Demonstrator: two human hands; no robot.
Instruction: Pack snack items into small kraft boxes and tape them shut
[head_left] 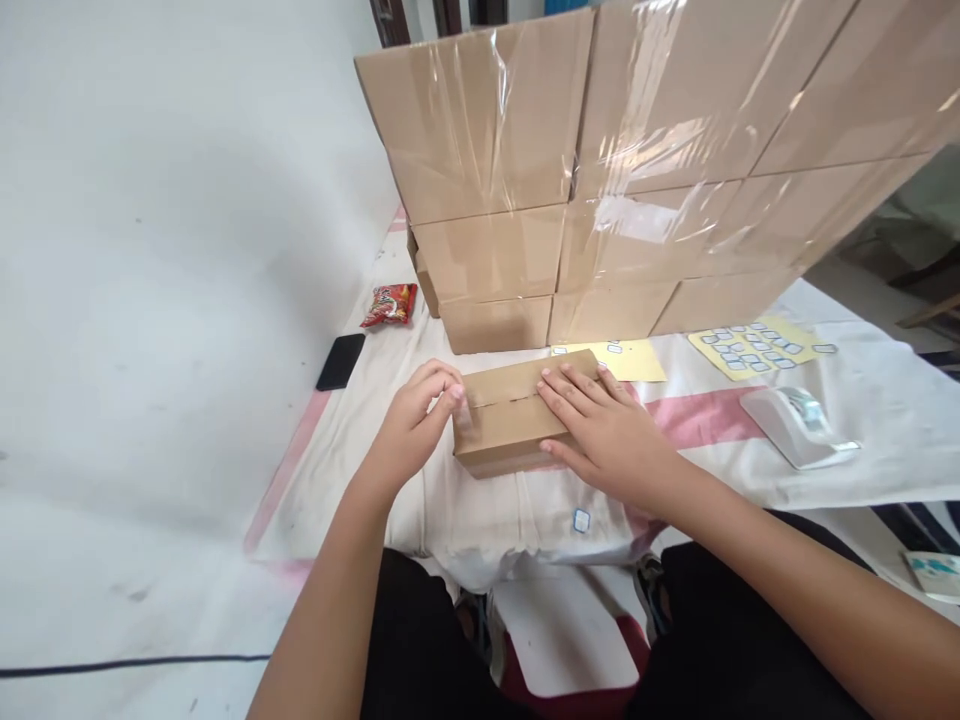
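Observation:
A small brown cardboard box [502,425] lies on the cloth-covered table in front of me, its top flaps closed so that they meet in a seam. My right hand [596,415] rests flat on the right part of its top, fingers spread and the thumb at the near edge. At the box's left end, my left hand [424,415] has thumb and forefinger pinched together. A small strip of clear tape [464,412] shows at those fingertips, against the box. To the right stands a white tape dispenser [791,428].
Behind the box rises a stack of film-wrapped cartons [495,250]. Yellow sticker sheets [750,348] lie at right, and a single sticker [581,520] near the front edge. A red snack packet [390,305] and a black phone [341,362] are at left beside the white wall [150,250].

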